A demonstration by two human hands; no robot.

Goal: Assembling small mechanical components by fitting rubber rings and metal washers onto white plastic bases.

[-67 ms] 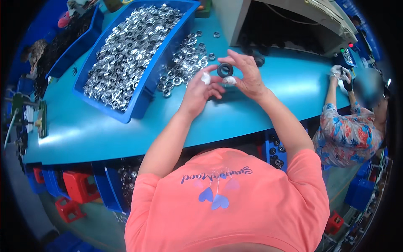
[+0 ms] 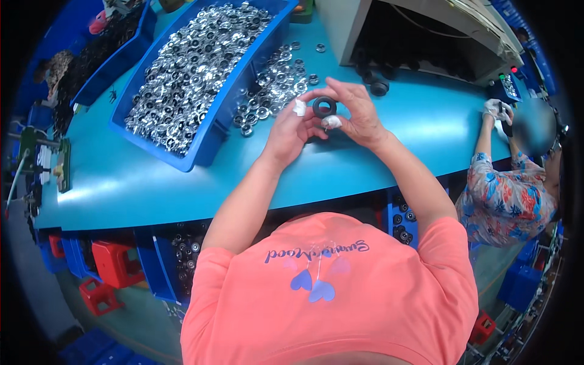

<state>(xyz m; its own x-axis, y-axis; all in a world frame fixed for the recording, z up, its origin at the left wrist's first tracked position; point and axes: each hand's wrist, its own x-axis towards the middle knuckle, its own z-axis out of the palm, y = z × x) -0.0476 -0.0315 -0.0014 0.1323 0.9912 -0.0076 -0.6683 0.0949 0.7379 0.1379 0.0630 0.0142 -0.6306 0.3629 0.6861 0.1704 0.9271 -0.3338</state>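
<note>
A small black ring-shaped part [image 2: 324, 107] is held up above the blue-green table, between my two hands. My right hand [image 2: 364, 120] curves over it, with the index finger along the top and the thumb below. Against the ring's left side are the bent fingers of my left hand [image 2: 285, 135]. White wrapping covers both thumb tips. Behind my left hand lies a loose pile of shiny metal ring parts [image 2: 281, 82], beside a big blue bin [image 2: 188, 159] heaped with similar pieces.
A pale open-fronted box [image 2: 340, 36] stands at the back right, with several black rings [image 2: 379, 89] by its opening. At the far left is a blue bin of dark parts [image 2: 112, 58]. A co-worker in a flowered top [image 2: 505, 194] works at the right.
The black ring has moved slightly down and left relative to the table, still between my hands. My right fingers have drawn in over it. The view has shifted a little.
</note>
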